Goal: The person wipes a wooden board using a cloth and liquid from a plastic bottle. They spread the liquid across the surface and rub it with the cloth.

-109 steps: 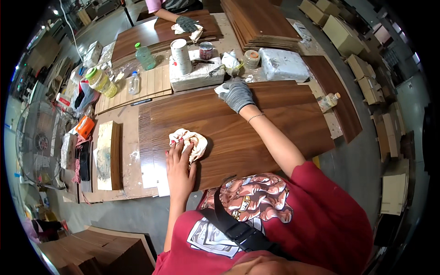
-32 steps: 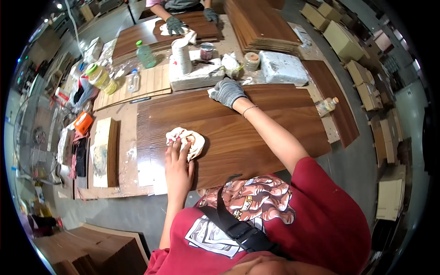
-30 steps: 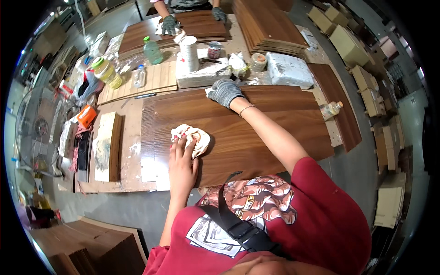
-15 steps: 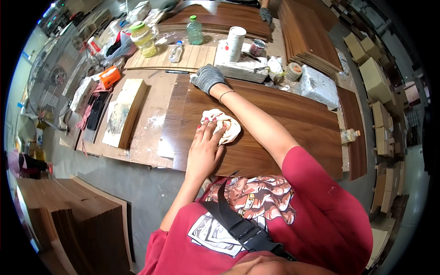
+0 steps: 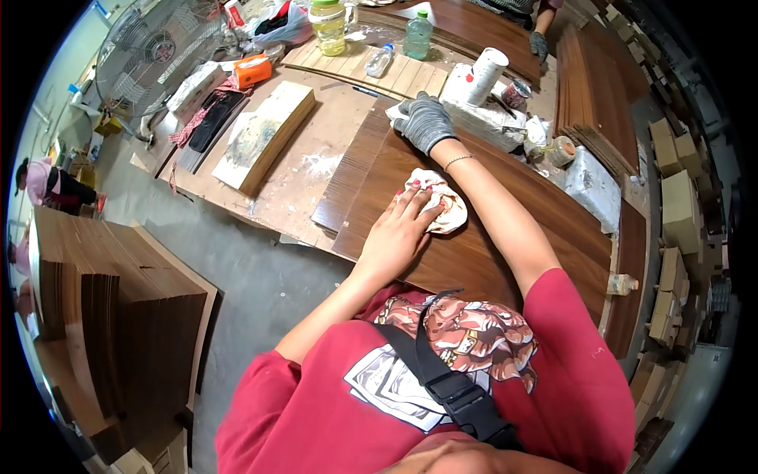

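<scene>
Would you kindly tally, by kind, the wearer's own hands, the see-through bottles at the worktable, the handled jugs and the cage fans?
Hands: 2 (bare left hand, gloved right hand)
See-through bottles: 3 (green bottle, small clear bottle, far-right bottle)
Handled jug: 1
Cage fan: 1
Total: 7

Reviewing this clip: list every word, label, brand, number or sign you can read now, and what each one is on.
No text reads clearly enough to quote.
White cylinder: a red mark, no legible lettering.
Orange packet: any print too small to read.
Dark red jar: any label too small to read.
Red shirt: printed pictures; any lettering too small to read.
Brown board: no lettering visible.
</scene>
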A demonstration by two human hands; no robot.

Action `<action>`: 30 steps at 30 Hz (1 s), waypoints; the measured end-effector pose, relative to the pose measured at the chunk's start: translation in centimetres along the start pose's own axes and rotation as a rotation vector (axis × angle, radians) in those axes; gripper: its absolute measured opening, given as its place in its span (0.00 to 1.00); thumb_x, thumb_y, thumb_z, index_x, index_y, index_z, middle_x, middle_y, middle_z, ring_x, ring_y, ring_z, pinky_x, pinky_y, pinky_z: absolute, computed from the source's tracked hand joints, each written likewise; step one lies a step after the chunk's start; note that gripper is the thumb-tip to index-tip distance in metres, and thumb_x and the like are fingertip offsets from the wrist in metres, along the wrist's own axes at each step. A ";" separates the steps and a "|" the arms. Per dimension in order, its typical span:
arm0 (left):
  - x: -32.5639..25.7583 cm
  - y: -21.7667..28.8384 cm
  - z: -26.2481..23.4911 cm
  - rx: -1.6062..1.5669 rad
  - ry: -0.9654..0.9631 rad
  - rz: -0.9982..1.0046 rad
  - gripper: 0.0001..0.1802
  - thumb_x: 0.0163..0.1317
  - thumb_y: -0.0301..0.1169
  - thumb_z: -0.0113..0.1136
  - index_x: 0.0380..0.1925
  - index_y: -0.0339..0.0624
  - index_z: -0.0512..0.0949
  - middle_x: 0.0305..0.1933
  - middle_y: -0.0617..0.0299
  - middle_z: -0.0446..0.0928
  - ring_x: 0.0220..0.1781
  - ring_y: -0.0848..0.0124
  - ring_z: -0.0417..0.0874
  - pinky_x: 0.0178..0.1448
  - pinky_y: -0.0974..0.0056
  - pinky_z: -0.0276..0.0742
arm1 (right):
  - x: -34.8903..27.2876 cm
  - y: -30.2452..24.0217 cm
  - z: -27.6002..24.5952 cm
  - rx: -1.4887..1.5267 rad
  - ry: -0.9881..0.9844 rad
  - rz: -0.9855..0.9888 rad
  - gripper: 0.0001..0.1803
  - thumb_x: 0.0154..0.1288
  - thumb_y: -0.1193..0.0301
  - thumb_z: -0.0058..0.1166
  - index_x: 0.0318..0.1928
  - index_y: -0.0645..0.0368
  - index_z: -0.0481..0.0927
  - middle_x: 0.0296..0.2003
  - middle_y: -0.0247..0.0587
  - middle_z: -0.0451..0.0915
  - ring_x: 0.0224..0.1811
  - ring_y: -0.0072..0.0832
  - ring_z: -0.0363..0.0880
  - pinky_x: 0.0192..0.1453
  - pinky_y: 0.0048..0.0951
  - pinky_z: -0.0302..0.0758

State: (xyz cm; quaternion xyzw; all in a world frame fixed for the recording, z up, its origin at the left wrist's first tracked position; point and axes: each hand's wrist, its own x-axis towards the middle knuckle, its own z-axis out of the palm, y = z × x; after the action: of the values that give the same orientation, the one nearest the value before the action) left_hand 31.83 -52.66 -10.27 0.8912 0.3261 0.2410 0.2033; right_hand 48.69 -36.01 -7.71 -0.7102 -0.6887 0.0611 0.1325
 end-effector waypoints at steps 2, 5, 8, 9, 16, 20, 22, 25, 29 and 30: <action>-0.1 -0.2 0.3 0.019 0.004 0.008 0.27 0.67 0.31 0.60 0.66 0.51 0.74 0.73 0.54 0.68 0.77 0.52 0.65 0.80 0.50 0.63 | -0.8 -0.6 -0.4 -0.054 -0.026 -0.021 0.20 0.61 0.55 0.66 0.49 0.52 0.89 0.53 0.54 0.81 0.57 0.49 0.80 0.65 0.44 0.76; -0.1 -0.3 0.4 0.024 0.007 0.019 0.27 0.67 0.30 0.60 0.67 0.51 0.74 0.73 0.54 0.68 0.77 0.52 0.65 0.80 0.50 0.63 | -1.9 -1.1 -0.7 -0.052 -0.018 -0.047 0.20 0.63 0.54 0.65 0.48 0.52 0.89 0.54 0.53 0.81 0.57 0.47 0.80 0.65 0.43 0.76; 0.0 -0.1 0.1 -0.001 -0.001 0.018 0.27 0.66 0.30 0.60 0.67 0.51 0.74 0.72 0.53 0.69 0.77 0.52 0.65 0.79 0.50 0.63 | -2.4 -1.4 -0.9 -0.075 -0.035 -0.041 0.20 0.62 0.53 0.65 0.47 0.53 0.89 0.52 0.52 0.82 0.56 0.46 0.81 0.65 0.42 0.76; 0.0 0.0 0.0 -0.013 -0.005 0.012 0.28 0.66 0.30 0.60 0.67 0.51 0.74 0.72 0.53 0.69 0.78 0.52 0.65 0.79 0.50 0.63 | -2.5 -1.5 -0.9 -0.067 -0.042 -0.050 0.20 0.62 0.53 0.65 0.47 0.53 0.89 0.52 0.51 0.83 0.56 0.46 0.81 0.65 0.42 0.76; -0.4 -0.4 0.8 0.054 -0.007 0.003 0.22 0.63 0.26 0.58 0.59 0.42 0.77 0.63 0.47 0.74 0.67 0.48 0.73 0.70 0.50 0.71 | -6.5 -4.9 -1.6 -0.061 -0.150 -0.147 0.20 0.63 0.55 0.65 0.48 0.56 0.89 0.52 0.52 0.82 0.58 0.47 0.79 0.65 0.44 0.75; -1.5 0.2 3.3 0.098 -0.200 0.021 0.17 0.61 0.27 0.56 0.49 0.36 0.82 0.56 0.45 0.80 0.62 0.50 0.79 0.66 0.50 0.75 | -10.1 -7.4 -1.9 -0.035 -0.199 -0.243 0.23 0.60 0.53 0.64 0.45 0.60 0.88 0.50 0.56 0.80 0.57 0.49 0.78 0.63 0.47 0.75; -1.7 1.1 3.7 -0.486 0.041 -0.147 0.23 0.67 0.32 0.55 0.62 0.40 0.78 0.67 0.43 0.75 0.73 0.52 0.72 0.76 0.51 0.66 | -12.1 -8.3 -1.4 0.019 -0.208 -0.263 0.23 0.61 0.53 0.63 0.44 0.60 0.88 0.49 0.55 0.80 0.55 0.49 0.78 0.61 0.46 0.76; -0.8 1.0 3.7 -0.021 0.023 0.061 0.25 0.68 0.37 0.56 0.66 0.51 0.74 0.73 0.50 0.69 0.80 0.52 0.62 0.81 0.47 0.57 | -14.4 -10.1 -1.5 0.039 -0.274 -0.329 0.23 0.60 0.53 0.63 0.43 0.61 0.87 0.47 0.53 0.79 0.53 0.48 0.79 0.58 0.47 0.77; -0.7 0.0 5.7 0.001 0.082 0.099 0.26 0.64 0.40 0.58 0.64 0.52 0.76 0.71 0.53 0.70 0.77 0.50 0.65 0.79 0.45 0.61 | -16.5 -11.1 -0.6 -0.009 -0.164 -0.440 0.21 0.57 0.53 0.65 0.43 0.56 0.87 0.44 0.52 0.80 0.50 0.48 0.80 0.56 0.49 0.77; -0.6 0.1 5.7 0.000 0.078 0.108 0.26 0.64 0.40 0.58 0.64 0.52 0.76 0.71 0.53 0.70 0.77 0.50 0.65 0.79 0.45 0.61 | -16.8 -10.9 -0.4 0.020 -0.164 -0.433 0.21 0.57 0.53 0.65 0.43 0.56 0.87 0.44 0.52 0.80 0.50 0.49 0.80 0.56 0.49 0.77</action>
State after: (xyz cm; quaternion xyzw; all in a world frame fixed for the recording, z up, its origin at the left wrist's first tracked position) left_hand 34.70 -54.29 -15.00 0.8974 0.2851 0.2864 0.1770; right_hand 37.58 -52.60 -6.00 -0.5372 -0.8328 0.0957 0.0932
